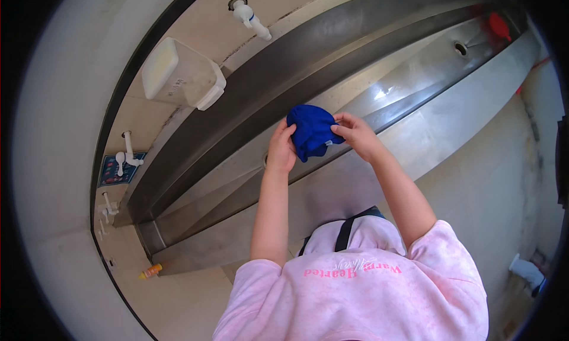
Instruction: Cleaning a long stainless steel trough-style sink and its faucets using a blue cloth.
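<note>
A folded blue cloth (313,129) with a small pale tag at its lower edge is held up between both hands. My left hand (282,146) grips its left side, thumb on the near face. At the opposite side, the thumb and fingers of my right hand (352,134) pinch the cloth's edge. Below the hands lies a long stainless steel trough sink (355,174). One drain (266,160) is partly hidden behind my left hand.
White plastic taps (251,20) (128,156) stick out from the tiled wall. Between them sits a lidded translucent container (184,76) bearing writing. A red object (499,26) lies at the trough's far right, past another drain (461,49). An orange-yellow bottle (151,271) is at lower left.
</note>
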A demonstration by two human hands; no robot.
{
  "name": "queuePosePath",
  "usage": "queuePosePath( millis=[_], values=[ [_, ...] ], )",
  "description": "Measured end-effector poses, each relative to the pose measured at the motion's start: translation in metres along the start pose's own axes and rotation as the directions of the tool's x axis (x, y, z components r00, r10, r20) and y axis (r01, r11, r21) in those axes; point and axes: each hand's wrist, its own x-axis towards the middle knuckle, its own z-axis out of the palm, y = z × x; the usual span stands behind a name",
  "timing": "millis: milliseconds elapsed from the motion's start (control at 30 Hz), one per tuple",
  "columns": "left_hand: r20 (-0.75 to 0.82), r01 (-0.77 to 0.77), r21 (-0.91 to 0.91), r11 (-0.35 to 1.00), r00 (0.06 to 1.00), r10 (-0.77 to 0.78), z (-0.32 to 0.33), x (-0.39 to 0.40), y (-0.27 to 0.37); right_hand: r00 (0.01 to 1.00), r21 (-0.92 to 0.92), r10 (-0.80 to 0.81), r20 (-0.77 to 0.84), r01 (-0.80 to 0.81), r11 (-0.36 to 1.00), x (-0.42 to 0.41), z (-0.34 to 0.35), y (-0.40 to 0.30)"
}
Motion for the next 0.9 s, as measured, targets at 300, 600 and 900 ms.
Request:
queuePosePath(
  millis=[300,600,900],
  values=[
    [-0.087,-0.267,0.291,0.919,0.949,0.303,0.009,-0.007,0.022,0.948,0.138,-0.036,0.315,-0.008,0.990,0.006,0.031,-0.083],
    [0.232,0.043,0.147,0.988,0.970,-0.077,0.022,-0.004,0.011,0.972,-0.048,-0.153,0.177,0.164,0.985,0.042,0.042,-0.119],
    [0.291,0.390,0.010,0.921,0.880,-0.376,0.027,0.023,0.010,0.932,0.011,-0.354,-0.077,0.356,0.934,0.067,0.033,-0.094]
  ],
)
